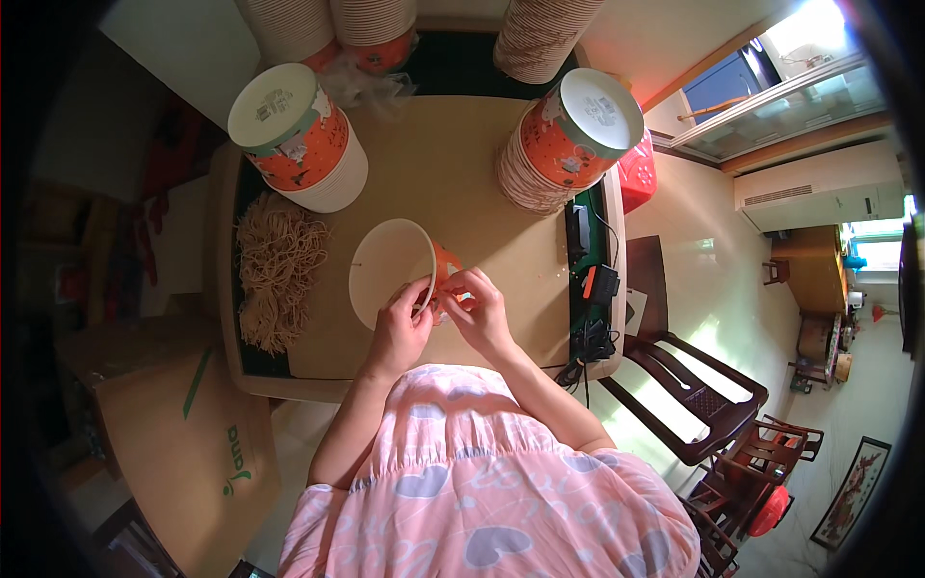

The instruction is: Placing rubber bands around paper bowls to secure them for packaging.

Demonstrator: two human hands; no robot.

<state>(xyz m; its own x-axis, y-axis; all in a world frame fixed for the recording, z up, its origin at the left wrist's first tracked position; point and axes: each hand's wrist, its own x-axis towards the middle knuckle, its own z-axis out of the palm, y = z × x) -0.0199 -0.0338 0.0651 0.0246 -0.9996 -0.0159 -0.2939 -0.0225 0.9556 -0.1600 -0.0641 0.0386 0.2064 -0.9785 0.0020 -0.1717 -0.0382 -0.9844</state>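
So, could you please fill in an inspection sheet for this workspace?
Surface: brown board on a table.
Things: open paper bucket; cord bundle to its left; upside-down bucket stacks, left and right.
Clutter: crumpled clear plastic toward the far side.
Hands: left hand grips the bucket's rim; right hand pinches beside it, contents too small to tell.
Cables: black cables and adapter along the right side.
Surroundings: cardboard box lower left; dark wooden chair right.

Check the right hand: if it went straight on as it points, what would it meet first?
Likely the orange outer side of the paper bucket, just ahead of the right hand; any gap is unclear.
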